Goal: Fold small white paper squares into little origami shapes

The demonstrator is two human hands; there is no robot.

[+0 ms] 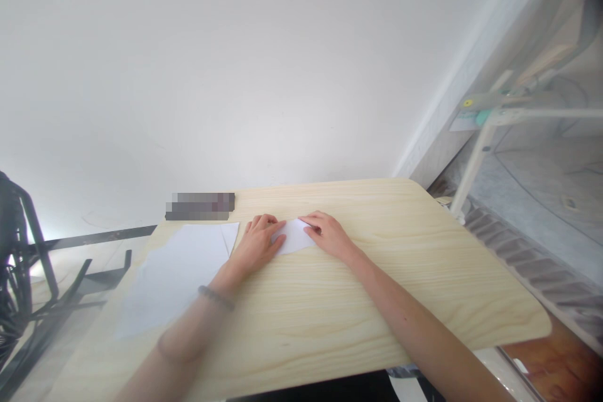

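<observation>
Small white paper (293,239), long axis crosswise from my left hand (258,240) to my right hand (328,235), thumbs and forefingers parted at its ends, whether pinching I cannot tell.

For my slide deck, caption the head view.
Left hand and right hand touch a small white paper on a pale table, larger white sheets to the left.

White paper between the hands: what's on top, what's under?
On the white paper: left hand over its left end, right hand at its right. Wood-grain table shows around it; whatever lies directly underneath, or beneath the hands, is covered.
</observation>
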